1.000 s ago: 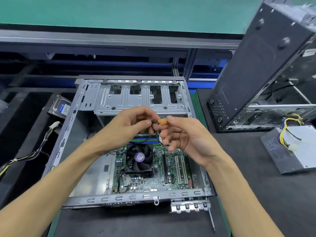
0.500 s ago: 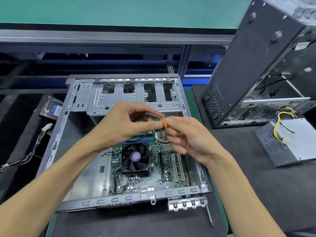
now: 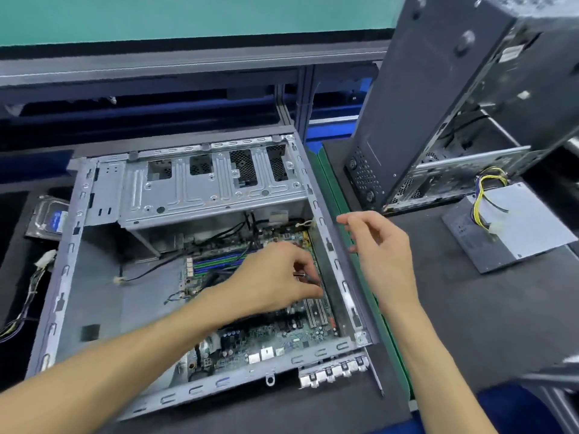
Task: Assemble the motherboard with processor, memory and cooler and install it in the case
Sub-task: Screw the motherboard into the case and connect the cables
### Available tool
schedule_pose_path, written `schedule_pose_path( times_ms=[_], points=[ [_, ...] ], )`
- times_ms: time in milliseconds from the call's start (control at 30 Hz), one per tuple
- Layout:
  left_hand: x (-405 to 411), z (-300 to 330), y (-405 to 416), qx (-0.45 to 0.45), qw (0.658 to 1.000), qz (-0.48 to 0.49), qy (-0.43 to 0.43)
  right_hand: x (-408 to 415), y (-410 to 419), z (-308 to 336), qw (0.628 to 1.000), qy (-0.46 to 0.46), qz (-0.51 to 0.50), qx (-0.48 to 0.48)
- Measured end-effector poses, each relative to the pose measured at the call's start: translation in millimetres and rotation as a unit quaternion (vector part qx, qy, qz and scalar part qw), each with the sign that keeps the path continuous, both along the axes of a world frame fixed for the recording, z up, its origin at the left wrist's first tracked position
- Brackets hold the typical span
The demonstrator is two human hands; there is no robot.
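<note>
The open grey case (image 3: 67,270) lies flat on the bench with the green motherboard (image 3: 282,335) inside it. Blue and green memory slots (image 3: 219,264) show at the board's far side. My left hand (image 3: 275,286) reaches down over the board's right part and pinches a small cable connector (image 3: 299,274) just above it. My left hand and forearm hide the cooler. My right hand (image 3: 377,245) hovers over the case's right rim, fingers loosely spread, holding nothing.
A metal drive cage (image 3: 203,189) spans the case's far end. A hard drive (image 3: 47,217) and loose cables (image 3: 29,296) lie to the left. At the right stand a second dark case (image 3: 423,104) and a power supply (image 3: 520,227) with yellow wires.
Both hands held the cable and its orange connector together above the case. Now my right hand has let go and moved right, and my left hand has dropped onto the board with the connector.
</note>
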State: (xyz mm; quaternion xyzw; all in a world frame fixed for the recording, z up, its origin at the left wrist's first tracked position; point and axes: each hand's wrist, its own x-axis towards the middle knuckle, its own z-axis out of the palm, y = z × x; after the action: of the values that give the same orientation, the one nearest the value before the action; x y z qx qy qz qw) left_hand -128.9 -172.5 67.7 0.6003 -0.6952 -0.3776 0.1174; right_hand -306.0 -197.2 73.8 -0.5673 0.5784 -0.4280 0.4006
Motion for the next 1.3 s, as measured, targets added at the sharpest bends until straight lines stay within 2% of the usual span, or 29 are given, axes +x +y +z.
schedule_pose_path(
  times_ms=[100,233,367,500,967,1300],
  points=[
    [-19.3,-23.0,0.0,0.020,0.999,-0.026,-0.029,-2.9,13.1,-14.7,0.999,-0.008,-0.005,0.052],
    [-30.6,-44.6,0.1,0.046,0.998,-0.040,-0.018,-2.0,27.2,-23.1,0.992,-0.046,-0.022,0.112],
    [-34.9,-56.9,1.5,0.030,0.998,-0.055,-0.015,-0.5,28.6,-22.3,0.985,-0.074,-0.035,0.151],
    [-40.2,-63.4,1.8,0.010,0.997,-0.060,-0.050,-0.2,27.9,-22.7,0.985,-0.070,-0.031,0.154],
    [-46.3,-64.4,0.4,0.020,0.996,-0.049,-0.067,-1.8,26.1,-26.2,0.984,-0.082,-0.021,0.156],
    [-56.6,-64.8,9.1,-0.023,0.990,-0.060,-0.125,-1.1,24.5,-27.8,0.984,-0.088,-0.015,0.157]
  ],
)
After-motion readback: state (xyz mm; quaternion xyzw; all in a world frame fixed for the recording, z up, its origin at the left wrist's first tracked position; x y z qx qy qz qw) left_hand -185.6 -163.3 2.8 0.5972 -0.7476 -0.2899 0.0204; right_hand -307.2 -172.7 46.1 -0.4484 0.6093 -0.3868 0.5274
